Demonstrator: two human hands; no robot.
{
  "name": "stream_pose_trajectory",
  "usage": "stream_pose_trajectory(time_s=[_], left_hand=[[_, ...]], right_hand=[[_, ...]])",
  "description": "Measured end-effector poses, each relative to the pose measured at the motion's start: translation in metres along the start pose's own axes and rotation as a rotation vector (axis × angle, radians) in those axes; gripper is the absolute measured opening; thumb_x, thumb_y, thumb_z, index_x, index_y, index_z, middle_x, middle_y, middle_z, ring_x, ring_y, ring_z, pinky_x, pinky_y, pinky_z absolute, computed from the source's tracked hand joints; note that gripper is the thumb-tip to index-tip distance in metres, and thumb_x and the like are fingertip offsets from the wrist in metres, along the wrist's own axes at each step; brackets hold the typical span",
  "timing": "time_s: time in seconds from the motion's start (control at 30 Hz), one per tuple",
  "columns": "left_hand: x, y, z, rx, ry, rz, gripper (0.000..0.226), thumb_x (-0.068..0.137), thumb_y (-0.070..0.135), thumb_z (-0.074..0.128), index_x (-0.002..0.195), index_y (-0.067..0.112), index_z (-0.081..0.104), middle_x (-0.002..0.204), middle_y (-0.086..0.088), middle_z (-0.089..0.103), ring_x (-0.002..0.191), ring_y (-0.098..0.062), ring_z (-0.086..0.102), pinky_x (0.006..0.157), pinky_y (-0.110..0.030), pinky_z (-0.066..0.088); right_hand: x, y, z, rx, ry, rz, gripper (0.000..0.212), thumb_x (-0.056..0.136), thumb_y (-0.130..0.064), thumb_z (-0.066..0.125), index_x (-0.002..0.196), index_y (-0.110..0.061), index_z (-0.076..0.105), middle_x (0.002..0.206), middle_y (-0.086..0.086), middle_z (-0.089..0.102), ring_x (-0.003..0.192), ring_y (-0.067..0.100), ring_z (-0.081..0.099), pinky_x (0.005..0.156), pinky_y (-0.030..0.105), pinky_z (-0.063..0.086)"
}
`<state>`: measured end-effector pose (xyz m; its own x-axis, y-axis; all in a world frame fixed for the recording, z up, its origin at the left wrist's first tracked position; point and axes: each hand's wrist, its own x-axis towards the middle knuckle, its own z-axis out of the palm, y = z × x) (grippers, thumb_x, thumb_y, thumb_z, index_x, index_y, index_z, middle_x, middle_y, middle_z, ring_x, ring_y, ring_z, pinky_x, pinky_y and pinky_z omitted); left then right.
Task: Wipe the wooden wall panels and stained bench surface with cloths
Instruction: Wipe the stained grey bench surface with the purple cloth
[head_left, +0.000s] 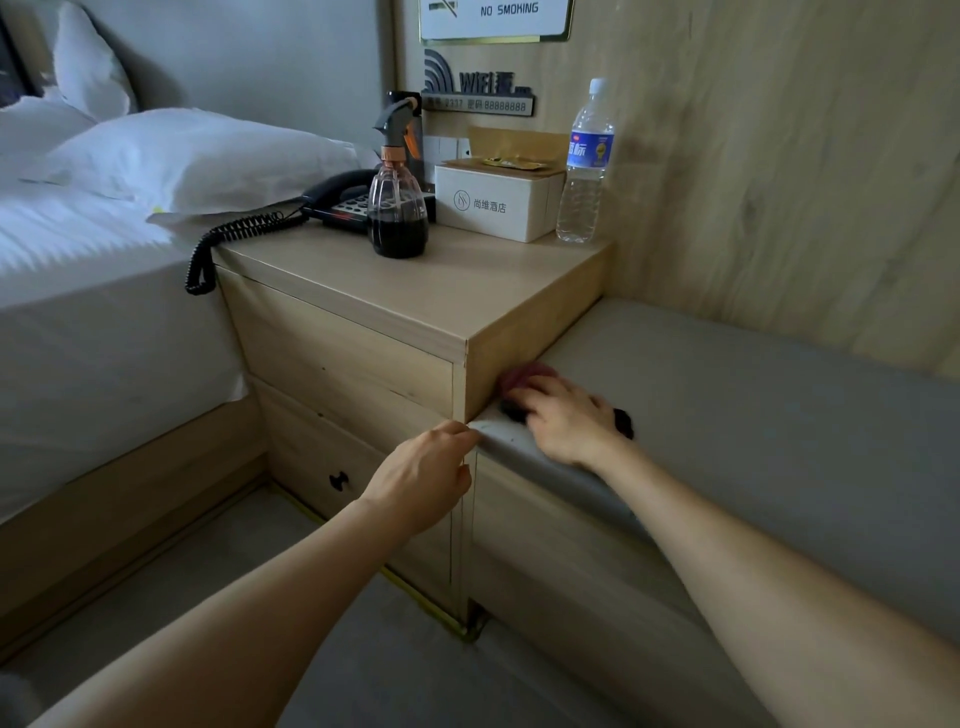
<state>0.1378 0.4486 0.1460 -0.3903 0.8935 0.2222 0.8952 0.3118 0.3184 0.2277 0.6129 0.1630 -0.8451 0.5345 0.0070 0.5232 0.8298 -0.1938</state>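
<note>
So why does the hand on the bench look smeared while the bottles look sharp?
Head view: the right hand and its cloth are motion-blurred on the bench; the spray bottle and water bottle stand still and crisp. Light is dim and soft, and the wide lens bends the edges.
</note>
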Motion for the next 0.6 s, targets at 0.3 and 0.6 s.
stream_pose_trajectory(time_s=[0.3, 0.6], left_hand=[[-0.007, -0.009, -0.009, 0.067, -0.014, -0.013, 0.04, 0.096, 0.019, 0.048, 0.136, 0.021, 0.05, 0.136, 0.008, 0.048, 0.106, -0.014, 0.059, 0.084, -0.026, 0.051], [-0.013, -0.009, -0.017, 0.027, 0.025, -0.119, 0.043, 0.096, 0.018, 0.047, 0.138, 0.022, 0.048, 0.139, 0.007, 0.047, 0.115, -0.016, 0.055, 0.089, -0.029, 0.048]], right_hand=[[-0.016, 0.012, -0.011, 0.047, -0.09, -0.18, 0.051, 0.096, -0.012, 0.037, 0.141, -0.037, 0.039, 0.152, -0.007, 0.026, 0.136, 0.021, 0.031, 0.111, 0.042, 0.03], [-0.033, -0.017, 0.015, -0.067, 0.096, -0.298, 0.056, 0.093, -0.004, 0.044, 0.138, -0.036, 0.042, 0.152, -0.011, 0.027, 0.142, 0.021, 0.019, 0.112, 0.045, 0.024]])
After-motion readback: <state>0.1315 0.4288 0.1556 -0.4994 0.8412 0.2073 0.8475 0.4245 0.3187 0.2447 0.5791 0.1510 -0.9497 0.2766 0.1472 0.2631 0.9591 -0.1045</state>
